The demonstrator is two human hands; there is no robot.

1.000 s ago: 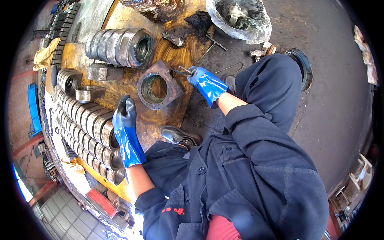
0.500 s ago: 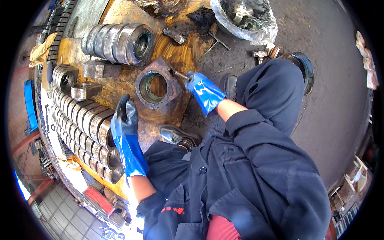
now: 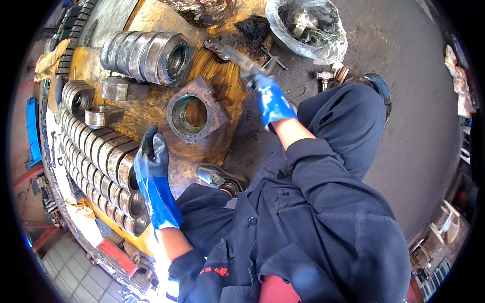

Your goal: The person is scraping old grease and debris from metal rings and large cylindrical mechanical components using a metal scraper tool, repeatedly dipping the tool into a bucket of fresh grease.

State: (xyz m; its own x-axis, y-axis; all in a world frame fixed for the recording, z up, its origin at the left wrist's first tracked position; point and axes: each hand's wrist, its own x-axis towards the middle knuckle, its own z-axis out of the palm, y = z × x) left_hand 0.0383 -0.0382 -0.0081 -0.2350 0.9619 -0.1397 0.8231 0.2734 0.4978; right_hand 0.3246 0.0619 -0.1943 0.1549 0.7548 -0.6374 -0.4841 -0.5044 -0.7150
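My right hand [image 3: 269,98], in a blue glove with blackened fingers, is closed on a long grey rod-like tool [image 3: 242,61]. Motion blurs the tool; its far end reaches toward a dark, dirty lump [image 3: 215,49] on the table, and I cannot tell whether they touch. My left hand [image 3: 152,157], gloved the same way, is raised with fingers extended and holds nothing. Between my hands lies a square metal block [image 3: 214,112] with a large round bore and a ring of small holes. Left of my left hand stand rows of metal rings [image 3: 108,154].
A row of large ribbed metal nuts [image 3: 146,54] lies at the far left of the yellow, grease-smeared table [image 3: 151,113]. A plastic-lined tub [image 3: 275,30] of black material stands beyond my right hand. Near it are a T-shaped bar [image 3: 275,59] and a metal fitting [image 3: 323,78].
My right hand has moved away from the block, farther out and to the right, with the tool lifted off the block's corner. My left hand has stayed nearly in place.
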